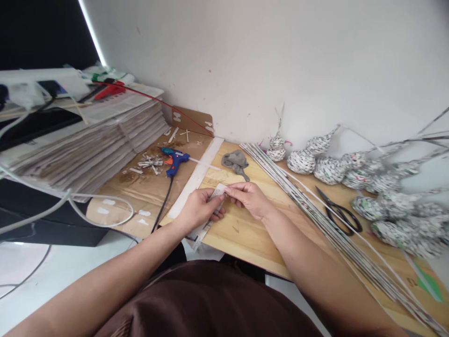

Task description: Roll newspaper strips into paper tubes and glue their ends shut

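Note:
Over the front edge of the wooden table, both hands hold a strip of newspaper [202,232]. My left hand [201,204] is closed around its middle, and the strip's lower end sticks out below the palm. At the upper end, my right hand [247,196] pinches the paper between thumb and fingers, close to the left fingertips. A crumpled grey cloth [235,161] lies just beyond the hands. To the left, a blue glue gun [176,161] with a white glue stick in its back rests on brown cardboard.
Bundled newspaper tubes [301,206] run diagonally on the right, beside black scissors [338,213]. Several gourd shapes woven from paper [329,169] line the wall. A tall newspaper stack [94,145] stands left, with cables around it. Paper scraps [150,164] lie by the glue gun.

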